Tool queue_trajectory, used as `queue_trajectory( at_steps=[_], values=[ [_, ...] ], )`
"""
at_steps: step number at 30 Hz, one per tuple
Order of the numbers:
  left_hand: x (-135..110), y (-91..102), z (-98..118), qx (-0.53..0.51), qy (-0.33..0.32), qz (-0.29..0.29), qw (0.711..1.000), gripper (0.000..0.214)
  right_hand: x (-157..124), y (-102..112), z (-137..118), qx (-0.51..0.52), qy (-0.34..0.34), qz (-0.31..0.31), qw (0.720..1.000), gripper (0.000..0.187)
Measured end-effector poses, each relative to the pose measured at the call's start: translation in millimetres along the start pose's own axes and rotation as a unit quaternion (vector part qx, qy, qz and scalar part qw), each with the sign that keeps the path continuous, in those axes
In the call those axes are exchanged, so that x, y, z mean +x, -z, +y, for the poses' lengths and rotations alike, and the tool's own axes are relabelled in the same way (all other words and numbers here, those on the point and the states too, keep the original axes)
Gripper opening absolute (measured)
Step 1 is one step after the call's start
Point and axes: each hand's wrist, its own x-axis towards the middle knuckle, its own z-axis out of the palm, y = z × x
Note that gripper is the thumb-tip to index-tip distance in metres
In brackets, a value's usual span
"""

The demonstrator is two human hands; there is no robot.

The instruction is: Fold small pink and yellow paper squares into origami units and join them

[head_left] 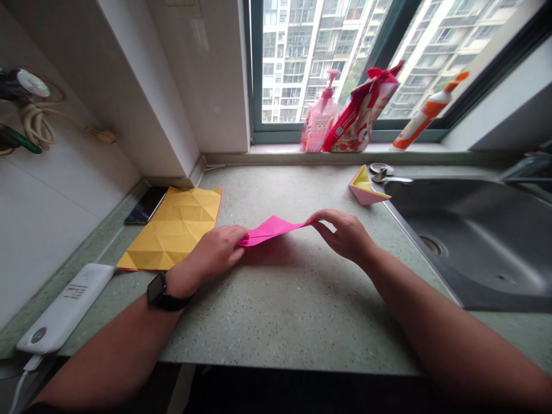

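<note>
A folded piece of pink paper [272, 228] is stretched between my two hands, just above the countertop, with a pointed peak in its middle. My left hand [218, 248] has its fingers closed on the paper's left end. At the opposite tip, the thumb and fingers of my right hand [340, 231] pinch the paper. Left of my left hand lies a creased yellow paper sheet [172, 227] with an orange edge showing. A folded paper boat [366, 188], pink outside and yellow inside, stands beyond my right hand near the sink.
A phone [146, 205] lies partly under the yellow sheet, and a white power bank [66, 307] with a cable sits at front left. A steel sink [487, 241] is on the right. A pink pump bottle [319, 118], red bag [364, 112] and orange-white bottle [425, 118] line the windowsill.
</note>
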Motion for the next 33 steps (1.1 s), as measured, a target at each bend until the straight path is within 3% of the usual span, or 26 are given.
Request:
queue_trajectory(
  at_steps=[5,8,10,13,16,19,23,26,29,33],
  values=[
    [-1,2.2,8,-0.060,0.012,0.114,0.992,0.011,-2,6,-19,0.024,-0.001,0.142,0.990,0.018],
    [-2,4.3,11,-0.106,0.046,0.150,0.982,0.013,-1,8,-20,0.054,-0.022,0.189,0.980,0.014],
    [1,3.0,11,-0.160,0.091,0.165,0.969,0.014,0,6,-13,0.083,-0.043,0.203,0.975,0.025],
    [8,-4.6,7,-0.274,0.194,0.162,0.928,0.021,3,-2,1,0.117,-0.076,0.220,0.965,0.037],
    [13,-13.4,2,-0.349,0.288,0.113,0.884,0.038,3,-10,9,0.127,-0.083,0.224,0.963,0.040],
    [13,-15.6,1,-0.282,0.299,0.096,0.907,0.060,2,-13,6,0.100,-0.055,0.184,0.976,0.041],
    [10,-10.6,8,-0.206,0.220,0.040,0.953,0.041,0,-15,-3,0.033,0.013,0.076,0.996,0.031],
    [8,-8.1,15,-0.227,0.173,-0.032,0.958,0.051,-2,-19,-8,0.012,0.060,-0.002,0.998,0.027],
    [6,-8.3,24,-0.245,0.126,-0.091,0.957,0.066,-6,-26,-16,0.012,0.097,-0.066,0.993,0.038],
    [4,-10.6,42,-0.254,0.030,-0.118,0.959,0.059,-13,-42,-34,0.007,0.112,-0.118,0.987,0.055]
  ],
)
